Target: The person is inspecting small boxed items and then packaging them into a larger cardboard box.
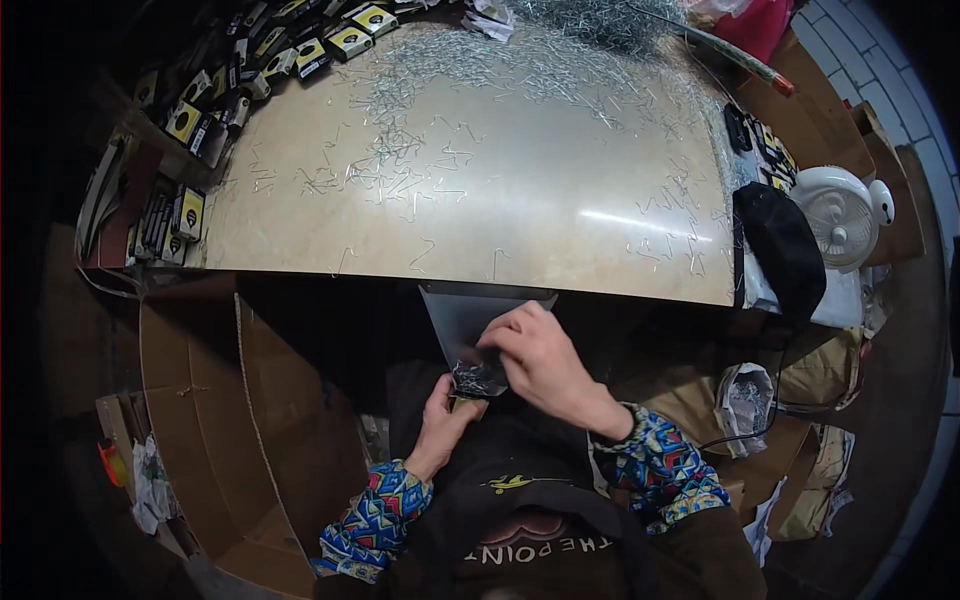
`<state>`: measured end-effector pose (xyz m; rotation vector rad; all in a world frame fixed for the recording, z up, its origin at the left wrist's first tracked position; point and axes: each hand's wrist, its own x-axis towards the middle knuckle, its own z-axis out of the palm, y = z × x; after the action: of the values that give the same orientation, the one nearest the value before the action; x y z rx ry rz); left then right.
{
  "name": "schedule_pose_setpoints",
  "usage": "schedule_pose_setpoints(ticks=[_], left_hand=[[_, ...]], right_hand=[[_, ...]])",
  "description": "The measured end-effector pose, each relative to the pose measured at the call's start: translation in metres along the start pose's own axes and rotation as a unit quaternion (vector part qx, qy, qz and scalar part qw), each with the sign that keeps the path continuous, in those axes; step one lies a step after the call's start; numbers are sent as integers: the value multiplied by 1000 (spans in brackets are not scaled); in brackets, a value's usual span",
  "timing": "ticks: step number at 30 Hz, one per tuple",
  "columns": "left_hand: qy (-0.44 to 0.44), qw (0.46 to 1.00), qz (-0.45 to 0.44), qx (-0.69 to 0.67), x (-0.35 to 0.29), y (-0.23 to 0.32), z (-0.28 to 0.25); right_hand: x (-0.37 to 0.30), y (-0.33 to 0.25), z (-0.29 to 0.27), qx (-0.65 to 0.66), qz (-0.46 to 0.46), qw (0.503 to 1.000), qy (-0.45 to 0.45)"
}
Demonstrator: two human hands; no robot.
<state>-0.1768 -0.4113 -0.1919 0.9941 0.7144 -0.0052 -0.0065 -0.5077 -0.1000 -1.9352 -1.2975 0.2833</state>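
Note:
My left hand (442,430) is wrapped round a small box (470,403) at my lap, its open top showing dark lining and shiny metal pieces (478,380) inside. Just above that opening is my right hand (540,362), fingers curled together and slightly blurred; whatever they hold is hidden. A grey metal chute (460,318) slopes down from the table edge toward the box. On the table (560,235) lie many loose bent wire hooks (400,150), a few of them along the near edge.
Black and yellow small boxes (185,122) are piled at the far left. A heap of wire pieces (610,25) covers the back. At right are a white fan (838,218), a black pouch (782,245) and an open bag (746,400). A large cardboard box (200,400) stands left.

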Motion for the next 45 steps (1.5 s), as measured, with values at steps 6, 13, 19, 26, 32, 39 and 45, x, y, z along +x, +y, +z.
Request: schedule_pose_setpoints(ticks=[6, 13, 19, 26, 32, 39, 45], left_hand=[[88, 888, 171, 419, -7, -13, 1], [60, 869, 200, 448, -9, -22, -15], [53, 885, 266, 378, -29, -1, -20], [70, 834, 381, 393, -10, 40, 12], [98, 863, 360, 339, -6, 56, 19], [77, 781, 431, 445, 0, 74, 18], [57, 799, 423, 424, 3, 75, 23]], right_hand=[[-38, 2, 46, -128, -64, 964, -222], [-54, -2, 53, 60, -50, 969, -233], [-22, 1, 16, 137, 79, 986, -59], [-6, -14, -1, 111, 82, 984, -108], [8, -12, -17, 186, 149, 960, -145], [13, -11, -17, 170, 127, 967, -139], [10, -4, -14, 2, 63, 998, -24]])
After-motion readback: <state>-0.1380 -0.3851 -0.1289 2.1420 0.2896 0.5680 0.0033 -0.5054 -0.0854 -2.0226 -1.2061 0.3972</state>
